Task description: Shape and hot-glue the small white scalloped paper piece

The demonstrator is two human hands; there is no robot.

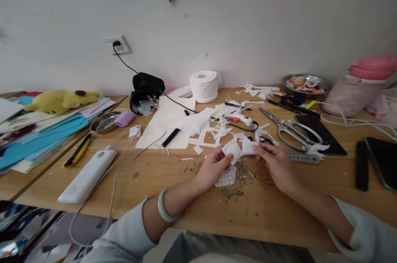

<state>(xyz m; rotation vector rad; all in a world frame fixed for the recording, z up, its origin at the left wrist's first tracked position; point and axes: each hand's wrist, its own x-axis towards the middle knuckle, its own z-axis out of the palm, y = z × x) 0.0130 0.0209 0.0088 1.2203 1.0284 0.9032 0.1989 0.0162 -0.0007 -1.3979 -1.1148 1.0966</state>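
My left hand [213,168] pinches a crumpled piece of white tissue [232,150] between thumb and fingers. With thumb and fingertips, my right hand [277,164] grips a white piece [248,147] just beside it; whether the two are joined I cannot tell. Under my left fingers lies a small paper with a scale-like line pattern [226,178]. Dark crumbs [240,194] are scattered on the wood between my forearms. A steel ruler [305,158] and large metal scissors [290,130] lie beyond my right hand.
Paper scraps and a lattice-cut sheet [203,139] spread behind my hands. A toilet roll [204,86] stands by the wall. Left are a white power bank [87,176] with cables and a yellow cutter [77,151]. A phone [383,161] lies right; a pink-lidded bottle [350,93] stands behind.
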